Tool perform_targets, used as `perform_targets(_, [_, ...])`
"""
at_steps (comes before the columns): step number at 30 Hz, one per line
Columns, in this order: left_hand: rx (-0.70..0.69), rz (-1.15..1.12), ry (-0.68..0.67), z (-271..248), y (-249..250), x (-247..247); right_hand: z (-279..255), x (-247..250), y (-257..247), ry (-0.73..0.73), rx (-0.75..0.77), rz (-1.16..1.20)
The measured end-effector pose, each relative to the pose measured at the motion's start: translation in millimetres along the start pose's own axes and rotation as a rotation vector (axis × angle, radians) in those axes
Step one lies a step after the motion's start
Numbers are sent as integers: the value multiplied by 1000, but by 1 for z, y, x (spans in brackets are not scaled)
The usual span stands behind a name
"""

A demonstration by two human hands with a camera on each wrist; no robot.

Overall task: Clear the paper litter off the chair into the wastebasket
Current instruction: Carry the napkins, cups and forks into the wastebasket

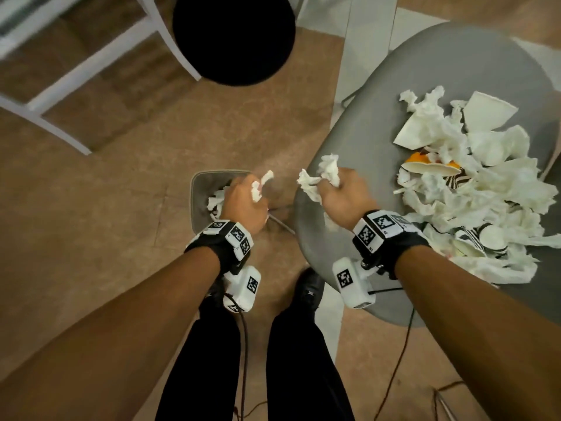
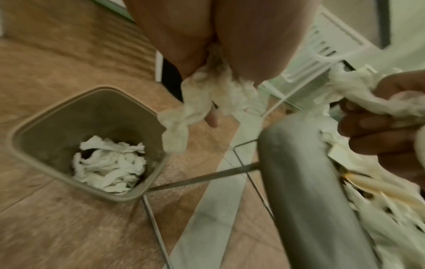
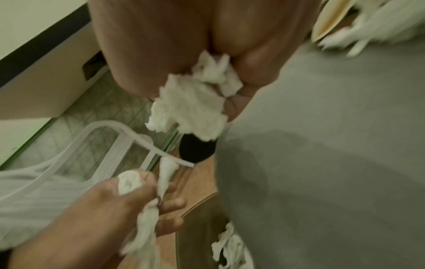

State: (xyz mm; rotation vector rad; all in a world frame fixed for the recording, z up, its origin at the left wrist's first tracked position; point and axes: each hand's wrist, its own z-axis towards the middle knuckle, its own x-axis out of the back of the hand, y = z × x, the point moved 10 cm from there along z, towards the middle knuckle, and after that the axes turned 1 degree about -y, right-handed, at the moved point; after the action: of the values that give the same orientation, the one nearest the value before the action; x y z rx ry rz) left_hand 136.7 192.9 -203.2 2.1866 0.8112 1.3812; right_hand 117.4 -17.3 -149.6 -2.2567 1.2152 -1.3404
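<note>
My left hand (image 1: 247, 197) grips a crumpled white tissue (image 2: 197, 102) above the right rim of the grey wastebasket (image 2: 30, 125), which holds several crumpled tissues (image 2: 110, 167). My right hand (image 1: 340, 192) grips another wad of white tissue (image 1: 324, 174) over the left edge of the grey chair seat (image 1: 455, 65). A heap of white tissue, paper plates and cups (image 1: 473, 183) covers the right part of the seat. In the right wrist view that wad (image 3: 193, 103) hangs from my palm beside the seat (image 3: 333, 145).
A round black stool (image 1: 233, 34) with white legs stands on the brown floor beyond the wastebasket. Thin metal chair legs (image 2: 202, 176) run beside the basket. My feet in black shoes (image 1: 308, 290) are below the hands. Cables trail on the floor.
</note>
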Motion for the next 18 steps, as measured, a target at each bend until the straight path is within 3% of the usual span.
perform_targets(6, [167, -61, 76, 21, -89, 38, 20, -122, -60, -184, 117, -98])
perform_targets(8, [215, -79, 75, 26, -113, 40, 29, -160, -56, -253, 74, -111])
perform_targets(11, [306, -207, -64, 40, -159, 14, 48, -220, -26, -383, -148, -8])
perform_targets(13, [365, -319, -136, 45, -183, -3, 59, -248, -7, -439, -225, -58])
perform_targets(18, [377, -229, -306, 61, -236, -32, 86, -299, 15, -454, -180, -270])
